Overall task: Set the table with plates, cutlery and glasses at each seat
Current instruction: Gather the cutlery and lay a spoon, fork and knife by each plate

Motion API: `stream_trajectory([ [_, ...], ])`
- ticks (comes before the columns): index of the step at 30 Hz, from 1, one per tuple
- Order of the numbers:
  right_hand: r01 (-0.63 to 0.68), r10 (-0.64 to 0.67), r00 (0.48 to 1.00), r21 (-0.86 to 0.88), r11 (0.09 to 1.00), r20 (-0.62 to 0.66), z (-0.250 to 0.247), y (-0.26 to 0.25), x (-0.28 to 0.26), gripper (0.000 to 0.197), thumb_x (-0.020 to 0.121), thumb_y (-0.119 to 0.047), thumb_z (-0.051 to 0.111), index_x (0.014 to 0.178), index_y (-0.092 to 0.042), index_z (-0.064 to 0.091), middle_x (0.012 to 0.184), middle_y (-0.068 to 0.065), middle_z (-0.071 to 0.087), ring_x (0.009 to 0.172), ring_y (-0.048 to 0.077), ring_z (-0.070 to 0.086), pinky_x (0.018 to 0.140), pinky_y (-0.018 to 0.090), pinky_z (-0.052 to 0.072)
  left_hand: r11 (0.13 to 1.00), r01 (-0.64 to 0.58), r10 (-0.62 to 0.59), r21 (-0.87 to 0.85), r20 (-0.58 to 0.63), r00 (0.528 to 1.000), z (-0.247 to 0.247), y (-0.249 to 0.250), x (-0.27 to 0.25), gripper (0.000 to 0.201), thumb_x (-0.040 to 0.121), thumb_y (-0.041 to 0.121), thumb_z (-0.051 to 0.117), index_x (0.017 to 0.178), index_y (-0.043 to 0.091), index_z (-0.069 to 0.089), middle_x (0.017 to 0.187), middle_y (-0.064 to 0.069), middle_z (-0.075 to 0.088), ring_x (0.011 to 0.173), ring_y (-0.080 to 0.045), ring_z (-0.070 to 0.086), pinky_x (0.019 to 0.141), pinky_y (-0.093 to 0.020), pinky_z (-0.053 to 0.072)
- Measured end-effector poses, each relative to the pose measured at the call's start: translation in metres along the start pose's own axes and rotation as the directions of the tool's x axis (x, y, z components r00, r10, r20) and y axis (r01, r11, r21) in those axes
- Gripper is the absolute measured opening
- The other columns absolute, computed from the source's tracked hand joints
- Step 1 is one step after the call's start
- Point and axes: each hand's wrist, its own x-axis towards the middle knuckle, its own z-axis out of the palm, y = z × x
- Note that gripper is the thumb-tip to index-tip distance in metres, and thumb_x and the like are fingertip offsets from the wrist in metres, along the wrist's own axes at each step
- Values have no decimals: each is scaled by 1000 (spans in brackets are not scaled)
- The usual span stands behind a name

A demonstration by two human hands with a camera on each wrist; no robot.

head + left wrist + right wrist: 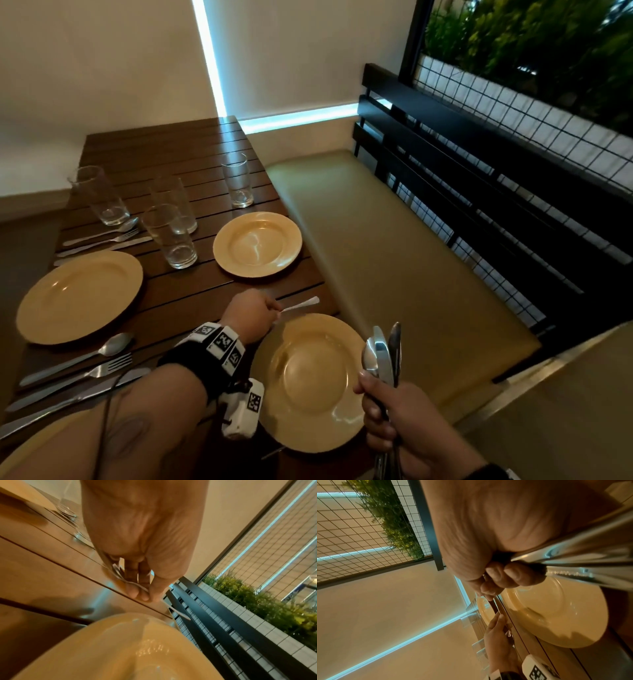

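Observation:
My left hand [275, 310] pinches a fork [301, 304] between thumb and fingers, low over the wooden table [191, 298], just beyond the near yellow plate [308, 380]. In the left wrist view the left hand [144, 595] holds the fork [133, 584] by its middle, tines toward the table's centre and handle past the edge. Whether the fork touches the wood I cannot tell. My right hand [373, 394] grips a bundle of cutlery [383, 353] upright, right of that plate. The right wrist view shows the right hand [498, 577] wrapped round the cutlery handles [573, 555].
Two more yellow plates [257, 243] [78, 294] lie on the table, with several glasses [169, 236] between them. Spoon, fork and knife sets [78, 373] [102, 238] lie beside the left plate. A padded bench [394, 257] with a black slatted back [479, 171] runs along the right.

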Motion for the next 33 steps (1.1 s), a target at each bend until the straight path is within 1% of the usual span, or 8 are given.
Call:
stream_trajectory([
  [4, 17, -17, 1000, 3, 1000, -26, -11, -1, -6, 27, 94, -22, 63, 93, 5, 61, 56, 10, 43, 37, 14, 28, 40, 22, 27, 992, -17, 19, 124, -17, 1000, 11, 12, 20, 4, 85, 23, 72, 83, 26, 71, 94, 4, 72, 94, -18, 67, 83, -32, 56],
  [8, 23, -22, 999, 3, 1000, -35, -16, -1, -8, 28, 94, -23, 63, 92, 5, 62, 56, 10, 43, 37, 15, 28, 40, 22, 27, 979, -28, 24, 204, 22, 999, 17, 12, 34, 16, 87, 21, 68, 73, 30, 65, 96, 1, 73, 95, -21, 68, 86, -37, 58],
  [10, 17, -17, 999, 4, 1000, -34, -16, -2, -8, 28, 95, -23, 63, 93, 5, 62, 57, 10, 44, 38, 14, 28, 40, 23, 27, 972, -49, 41, 231, 40, 998, 20, 12, 38, 20, 88, 18, 67, 71, 29, 63, 96, -1, 73, 94, -23, 68, 83, -34, 57],
  [14, 8, -8, 999, 1, 1000, -32, -13, -1, -6, 28, 95, -24, 62, 94, 4, 62, 57, 9, 44, 38, 14, 28, 41, 23, 26, 965, -66, 53, 255, 56, 997, 21, 12, 42, 16, 89, 17, 66, 75, 25, 67, 96, -2, 73, 94, -23, 68, 83, -34, 56],
  [17, 7, -7, 1000, 4, 1000, -23, -9, -1, -3, 28, 95, -25, 63, 93, 3, 61, 56, 9, 43, 38, 14, 27, 41, 22, 26, 966, -56, 44, 252, 52, 998, 21, 11, 45, 11, 89, 19, 65, 84, 20, 75, 96, -2, 74, 94, -23, 69, 84, -35, 58],
  [21, 0, 0, 1000, -5, 1000, -6, -6, 1, 0, 30, 95, -26, 63, 95, 3, 61, 56, 8, 43, 37, 14, 28, 40, 22, 27, 959, -50, 32, 278, 68, 997, 23, 9, 46, 16, 88, 22, 64, 93, 17, 78, 97, -4, 75, 95, -25, 69, 86, -39, 59],
  [25, -2, 2, 1000, -18, 1000, 2, -4, 2, 1, 29, 95, -26, 62, 97, 3, 59, 55, 8, 42, 36, 14, 27, 39, 21, 27, 960, -34, 12, 278, 81, 997, 25, 7, 49, 16, 85, 24, 66, 93, 19, 78, 96, -2, 75, 94, -24, 70, 86, -40, 60],
  [33, -5, 6, 1000, -17, 1000, 7, -4, 1, 1, 28, 96, -24, 61, 97, 3, 60, 55, 9, 43, 36, 14, 27, 39, 21, 26, 958, -41, 17, 285, 88, 996, 30, 4, 53, 17, 89, 27, 64, 91, 19, 78, 95, -2, 74, 94, -22, 69, 82, -33, 58],
])
